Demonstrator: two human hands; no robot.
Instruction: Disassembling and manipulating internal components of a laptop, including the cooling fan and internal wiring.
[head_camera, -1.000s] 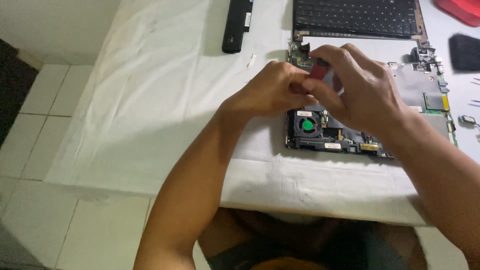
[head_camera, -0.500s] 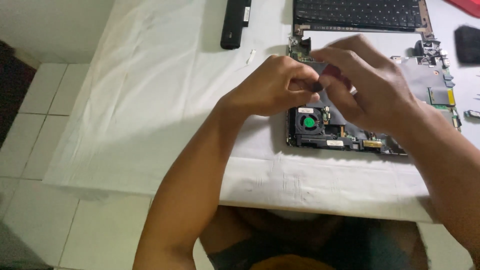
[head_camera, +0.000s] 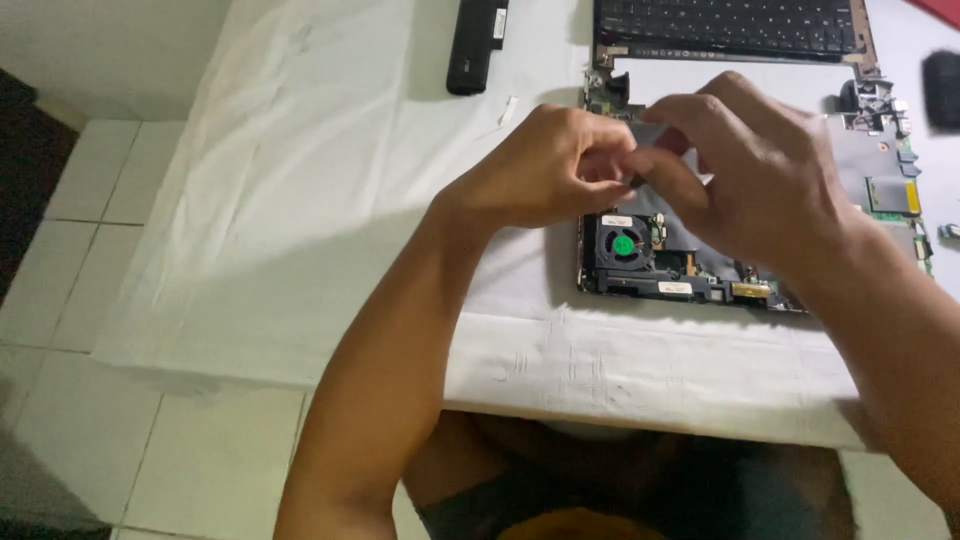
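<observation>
Both sets of fingertips are pinched together right over the board, and honestly I can't make out what's between them. The left hand (head_camera: 545, 170) has its fingers curled in tight, and the right hand (head_camera: 750, 175) meets it with thumb and forefinger nearly closed, but whatever they've got is hidden behind the knuckles, so I can't tell whether it's a small part, a cable or nothing at all. Directly under the fingers sits the exposed laptop motherboard (head_camera: 890, 165), and just below and toward me from the pinch is the cooling fan with the green hub (head_camera: 623, 245). Beyond the fingers, further up the table, lies the detached keyboard (head_camera: 730, 25), and off to the left of the left hand there's a long black battery pack (head_camera: 477, 45), with a tiny pale scrap (head_camera: 508, 110) just beside it. All of it rests on a white tablecloth (head_camera: 300, 200). What worries me: anything small slipping from that pinch would likely drop onto the board or the cloth, where pale bits are hard to spot. The board also sits near the table edge, so a forearm nudge could shove it off. And bare fingers on open circuitry plus fabric looks like a static risk, though that's my guess.
</observation>
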